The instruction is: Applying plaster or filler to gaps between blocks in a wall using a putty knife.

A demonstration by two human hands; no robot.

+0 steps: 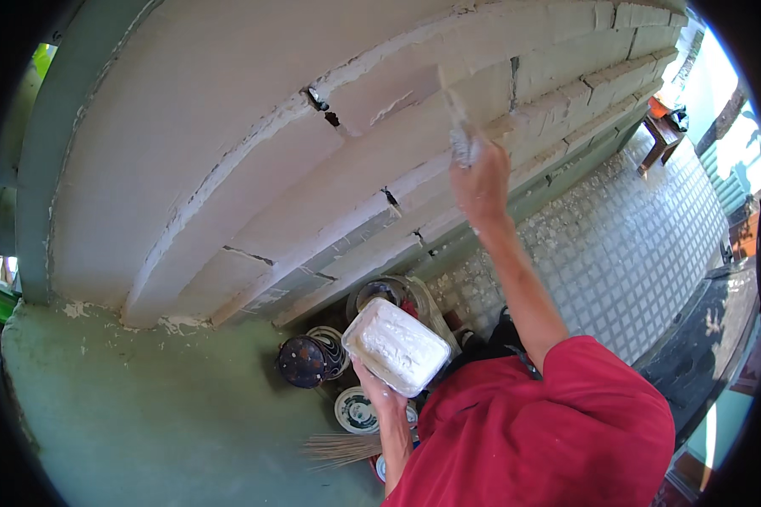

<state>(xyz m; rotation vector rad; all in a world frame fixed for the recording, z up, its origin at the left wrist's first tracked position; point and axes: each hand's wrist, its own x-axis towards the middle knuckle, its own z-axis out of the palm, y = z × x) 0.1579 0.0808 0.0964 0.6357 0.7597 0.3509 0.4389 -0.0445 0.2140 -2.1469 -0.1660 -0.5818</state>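
Observation:
My right hand (482, 182) is raised against the stepped wall of pale blocks (355, 118), closed on the white-smeared handle of a putty knife (458, 127); its pale blade is blurred against the blocks. Dark gaps and cracks show between some blocks, with white filler along edges. Lower down, my left hand (375, 384) grips a white plastic tub (395, 346) with white paste inside, holding it from its lower left side.
Several round cans (300, 363) and a bundle of thin sticks (338, 448) lie below the tub. A green surface (144, 397) fills the lower left. A tiled floor (600, 237) runs along the wall toward a wooden stool (658, 135). A dark ledge (693, 313) borders the right.

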